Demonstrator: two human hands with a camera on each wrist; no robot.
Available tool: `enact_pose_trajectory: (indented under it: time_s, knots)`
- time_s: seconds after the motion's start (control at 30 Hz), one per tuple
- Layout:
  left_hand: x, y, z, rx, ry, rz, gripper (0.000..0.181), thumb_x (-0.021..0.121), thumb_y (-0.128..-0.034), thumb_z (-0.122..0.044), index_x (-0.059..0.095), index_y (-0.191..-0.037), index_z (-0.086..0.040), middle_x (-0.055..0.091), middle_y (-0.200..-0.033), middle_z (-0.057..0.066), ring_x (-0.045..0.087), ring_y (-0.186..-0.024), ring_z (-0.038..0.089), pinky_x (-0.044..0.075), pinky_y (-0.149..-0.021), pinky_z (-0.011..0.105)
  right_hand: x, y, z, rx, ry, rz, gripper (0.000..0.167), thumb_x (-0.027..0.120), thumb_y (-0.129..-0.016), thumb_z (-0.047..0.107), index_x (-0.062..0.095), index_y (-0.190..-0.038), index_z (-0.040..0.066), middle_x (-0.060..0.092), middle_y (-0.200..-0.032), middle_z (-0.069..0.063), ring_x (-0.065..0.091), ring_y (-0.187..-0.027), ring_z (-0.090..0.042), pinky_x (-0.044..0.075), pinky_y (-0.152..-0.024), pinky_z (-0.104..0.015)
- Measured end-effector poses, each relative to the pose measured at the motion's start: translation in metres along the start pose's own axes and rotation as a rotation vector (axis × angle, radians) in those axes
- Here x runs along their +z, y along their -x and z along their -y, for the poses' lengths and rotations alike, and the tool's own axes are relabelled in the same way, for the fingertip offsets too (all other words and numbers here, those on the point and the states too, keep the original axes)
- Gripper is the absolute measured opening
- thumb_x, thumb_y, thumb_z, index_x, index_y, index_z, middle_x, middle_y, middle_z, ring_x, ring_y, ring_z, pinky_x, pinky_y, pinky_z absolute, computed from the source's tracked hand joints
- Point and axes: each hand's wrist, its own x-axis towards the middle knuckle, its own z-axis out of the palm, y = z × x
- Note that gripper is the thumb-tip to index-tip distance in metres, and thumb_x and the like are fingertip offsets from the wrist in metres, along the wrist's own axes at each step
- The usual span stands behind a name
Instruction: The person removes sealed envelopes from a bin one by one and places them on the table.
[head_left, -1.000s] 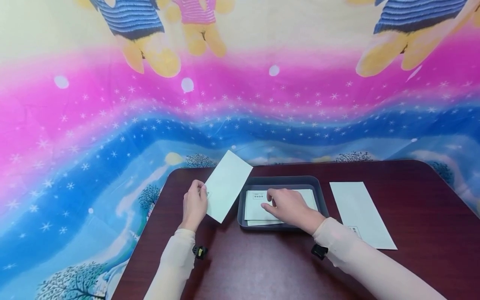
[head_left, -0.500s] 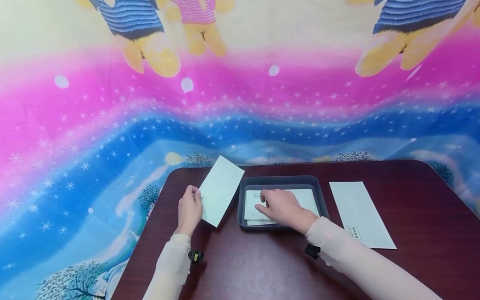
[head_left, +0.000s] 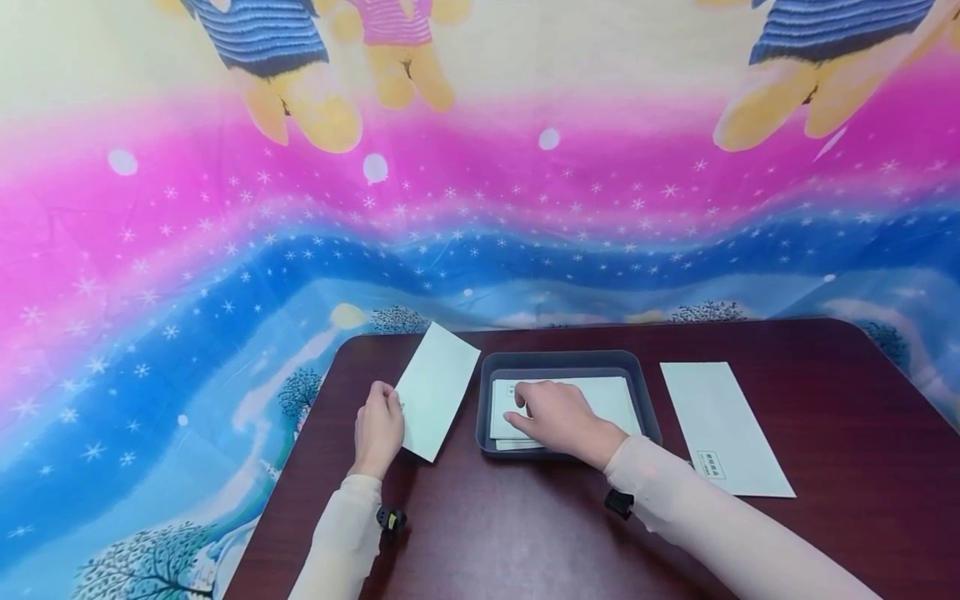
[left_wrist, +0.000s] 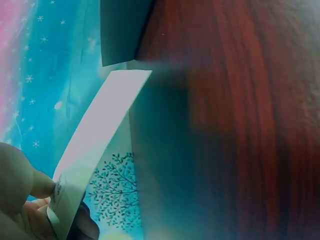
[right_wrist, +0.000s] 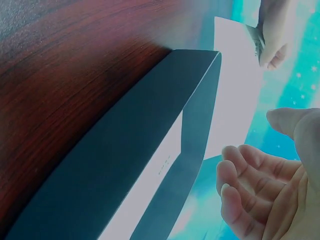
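Holding envelope (head_left: pixel 438 392), mostly to R of L hand (head_left: pixel 378 429).

A person's right hand (head_left: pixel 566 421) hides part of the stacked envelopes (head_left: pixel 615 402) in a tray (head_left: pixel 558 359); the left hand (head_left: pixel 378 429) covers part of a held envelope's (head_left: pixel 438 390) edge. Lettering (head_left: pixel 708 465) on a loose envelope (head_left: pixel 723 412) is too small to read, the counter (left_wrist: pixel 200 110) blurs in the left wrist view, and figures (head_left: pixel 262 37) on the backdrop (head_left: pixel 480 200) are cropped above.

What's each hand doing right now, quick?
Left hand: closed, holding a white envelope.
Right hand: open, fingers loosely bent, holding nothing, over the gray tray.
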Motion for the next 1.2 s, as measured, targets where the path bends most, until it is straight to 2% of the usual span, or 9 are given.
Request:
enact_pose_trajectory:
  time_s: [0.27,0.5,0.73,0.9,1.2]
  knots:
    - [0.001,0.002,0.009,-0.062,-0.097,0.041,0.021,0.039,-0.1074,-0.025,0.054,-0.105,-0.011,0.064,-0.08,0.011,0.061,-0.065,0.027,0.042,-0.057,0.04,-0.001,-0.001,0.002,0.0,0.007,0.014,0.023,0.07,-0.093,0.037,0.066,-0.091,0.015,0.052,-0.059,0.008,0.045,-0.052,-0.008,0.039,-0.051,-0.03]
    - [0.001,0.003,0.013,-0.074,-0.139,0.053,0.026,0.041,-0.1061,-0.026,0.06,-0.105,-0.008,0.066,-0.077,0.011,0.059,-0.059,0.023,0.043,-0.055,0.04,0.0,-0.003,0.003,-0.012,0.011,0.02,0.025,0.07,-0.094,0.037,0.065,-0.091,0.013,0.049,-0.058,0.007,0.044,-0.052,-0.01,0.037,-0.05,-0.03]
    - [0.0,0.003,0.015,-0.096,-0.143,0.051,0.024,0.046,-0.1006,-0.022,0.063,-0.087,-0.011,0.067,-0.074,0.008,0.055,-0.055,0.021,0.037,-0.053,0.034,0.0,-0.005,0.006,-0.018,0.009,0.024,0.024,0.07,-0.094,0.036,0.064,-0.089,0.013,0.049,-0.058,0.006,0.044,-0.052,-0.011,0.036,-0.049,-0.03]
    - [0.0,0.004,0.018,-0.107,-0.166,0.066,0.024,0.052,-0.097,-0.021,0.064,-0.078,-0.012,0.062,-0.066,0.005,0.053,-0.053,0.02,0.035,-0.05,0.031,0.002,-0.005,0.009,-0.028,0.014,0.021,0.023,0.07,-0.094,0.036,0.064,-0.088,0.014,0.051,-0.06,0.006,0.045,-0.053,-0.01,0.039,-0.051,-0.031]
    - [0.0,0.005,0.022,-0.111,-0.204,0.091,0.03,0.056,-0.0933,-0.02,0.054,-0.064,-0.014,0.05,-0.056,0.001,0.047,-0.05,0.019,0.03,-0.048,0.032,0.005,-0.005,0.011,-0.03,0.025,0.027,0.025,0.07,-0.094,0.036,0.065,-0.088,0.012,0.056,-0.063,0.005,0.049,-0.055,-0.012,0.042,-0.052,-0.034]
